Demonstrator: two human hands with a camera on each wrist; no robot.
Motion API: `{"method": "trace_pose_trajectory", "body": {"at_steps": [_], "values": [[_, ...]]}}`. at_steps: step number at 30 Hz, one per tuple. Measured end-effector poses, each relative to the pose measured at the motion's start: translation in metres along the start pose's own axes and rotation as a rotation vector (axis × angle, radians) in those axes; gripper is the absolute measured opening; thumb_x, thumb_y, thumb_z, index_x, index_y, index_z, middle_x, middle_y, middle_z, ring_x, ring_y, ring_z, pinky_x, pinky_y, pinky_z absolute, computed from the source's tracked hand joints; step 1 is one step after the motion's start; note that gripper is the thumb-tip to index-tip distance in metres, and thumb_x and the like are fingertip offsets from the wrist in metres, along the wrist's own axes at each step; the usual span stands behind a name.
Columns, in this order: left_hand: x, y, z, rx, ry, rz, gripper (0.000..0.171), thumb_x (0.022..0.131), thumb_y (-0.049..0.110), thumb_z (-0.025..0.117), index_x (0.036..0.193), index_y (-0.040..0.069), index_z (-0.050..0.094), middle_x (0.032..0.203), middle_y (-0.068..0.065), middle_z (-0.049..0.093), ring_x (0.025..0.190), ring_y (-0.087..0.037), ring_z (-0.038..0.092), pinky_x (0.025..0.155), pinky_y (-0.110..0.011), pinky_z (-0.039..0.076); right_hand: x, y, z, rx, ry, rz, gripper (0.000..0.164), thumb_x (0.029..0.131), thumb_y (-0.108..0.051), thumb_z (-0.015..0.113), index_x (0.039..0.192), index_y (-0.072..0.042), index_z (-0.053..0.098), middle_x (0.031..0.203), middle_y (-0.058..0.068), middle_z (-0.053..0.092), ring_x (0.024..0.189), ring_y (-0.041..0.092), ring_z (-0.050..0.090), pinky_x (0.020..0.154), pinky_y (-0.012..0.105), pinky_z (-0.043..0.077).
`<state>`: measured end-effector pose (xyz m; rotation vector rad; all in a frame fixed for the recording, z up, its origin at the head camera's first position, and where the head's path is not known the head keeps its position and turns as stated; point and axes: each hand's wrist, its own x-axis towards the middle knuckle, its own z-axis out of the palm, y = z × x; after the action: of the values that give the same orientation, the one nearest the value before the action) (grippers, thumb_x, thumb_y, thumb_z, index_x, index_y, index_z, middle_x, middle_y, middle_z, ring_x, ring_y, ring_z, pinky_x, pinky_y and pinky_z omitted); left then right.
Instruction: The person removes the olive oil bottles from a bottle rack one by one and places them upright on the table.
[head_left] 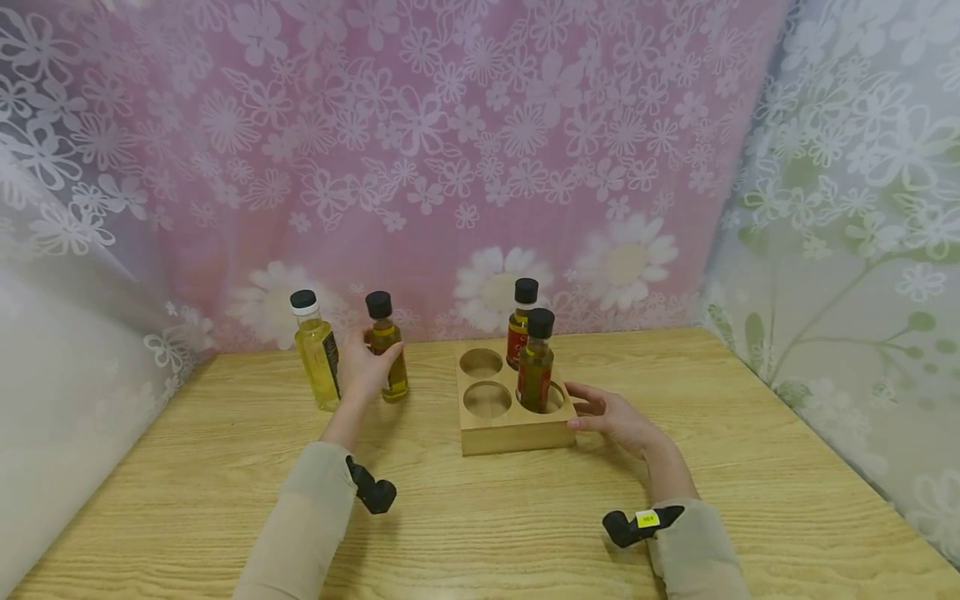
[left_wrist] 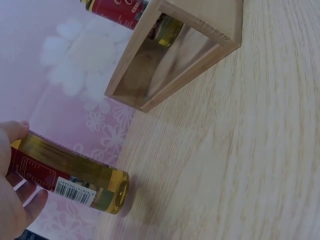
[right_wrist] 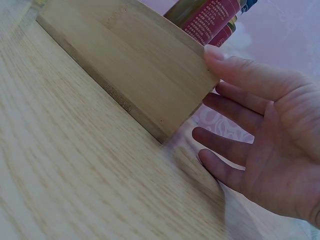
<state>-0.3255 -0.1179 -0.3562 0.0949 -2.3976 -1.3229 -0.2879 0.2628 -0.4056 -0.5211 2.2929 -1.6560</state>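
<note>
My left hand (head_left: 362,367) grips a bottle of yellow-green oil (head_left: 387,342) with a black cap, thumb on one side and fingers around the other. In the left wrist view the red label and barcode of this oil bottle (left_wrist: 65,175) show, its base close over the table. My right hand (head_left: 617,421) is at the right side of a wooden bottle rack (head_left: 517,437). In the right wrist view the thumb touches the top corner of the rack (right_wrist: 125,65), the other fingers loosely extended. Two oil bottles with red labels, a front one (head_left: 536,367) and a back one (head_left: 517,333), stand in the rack's right-hand holes.
A clear bottle of paler oil (head_left: 317,358) with a black cap and dark label stands left of my left hand. The rack's two left holes, front (head_left: 487,400) and back (head_left: 481,363), hold no bottle. Floral curtains (head_left: 480,167) border the wooden table (head_left: 450,525).
</note>
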Motion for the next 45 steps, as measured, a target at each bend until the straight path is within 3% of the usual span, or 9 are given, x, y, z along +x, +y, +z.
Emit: {"method": "trace_pose_trajectory", "body": {"at_steps": [15,25,31,39,45], "values": [[-0.001,-0.005,0.001,0.007,0.026,-0.012,0.056,0.085,0.034,0.067,0.127,0.004,0.047,0.115,-0.016,0.046,0.100,-0.032,0.053,0.084,-0.048,0.045,0.001,0.001,0.000,0.015,-0.005,-0.012,0.077,0.085,-0.019,0.068,0.145,0.000,0.025,0.148,0.021,0.025,0.131,0.043,0.027,0.103,0.056,0.026],[0.000,-0.009,0.004,-0.033,0.042,-0.016,0.057,0.084,0.034,0.069,0.131,0.009,0.047,0.115,-0.014,0.047,0.100,-0.031,0.052,0.084,-0.048,0.045,0.001,0.003,-0.001,0.006,-0.013,-0.024,0.076,0.086,-0.018,0.067,0.145,0.002,0.024,0.148,0.023,0.024,0.131,0.043,0.027,0.102,0.055,0.028],[-0.004,-0.008,0.003,-0.068,0.062,-0.006,0.054,0.086,0.030,0.067,0.131,0.007,0.048,0.117,-0.014,0.048,0.104,-0.030,0.049,0.087,-0.046,0.044,0.000,0.003,-0.002,0.012,-0.014,-0.021,0.076,0.086,-0.017,0.066,0.145,0.003,0.023,0.148,0.023,0.023,0.131,0.044,0.026,0.103,0.055,0.026],[-0.016,-0.004,0.002,0.011,0.197,0.108,0.042,0.086,0.028,0.067,0.115,0.000,0.056,0.102,-0.015,0.052,0.092,-0.029,0.050,0.076,-0.041,0.041,0.000,0.003,-0.003,0.000,-0.013,-0.023,0.075,0.086,-0.017,0.066,0.145,0.003,0.023,0.148,0.024,0.023,0.131,0.045,0.027,0.103,0.056,0.026],[-0.025,0.004,0.004,-0.005,0.268,0.238,0.030,0.084,0.025,0.070,0.100,0.001,0.063,0.081,-0.013,0.061,0.075,-0.028,0.058,0.063,-0.042,0.045,0.000,0.004,-0.001,0.001,-0.006,-0.017,0.075,0.086,-0.018,0.067,0.145,0.001,0.025,0.147,0.022,0.025,0.131,0.043,0.028,0.103,0.055,0.027]]}}
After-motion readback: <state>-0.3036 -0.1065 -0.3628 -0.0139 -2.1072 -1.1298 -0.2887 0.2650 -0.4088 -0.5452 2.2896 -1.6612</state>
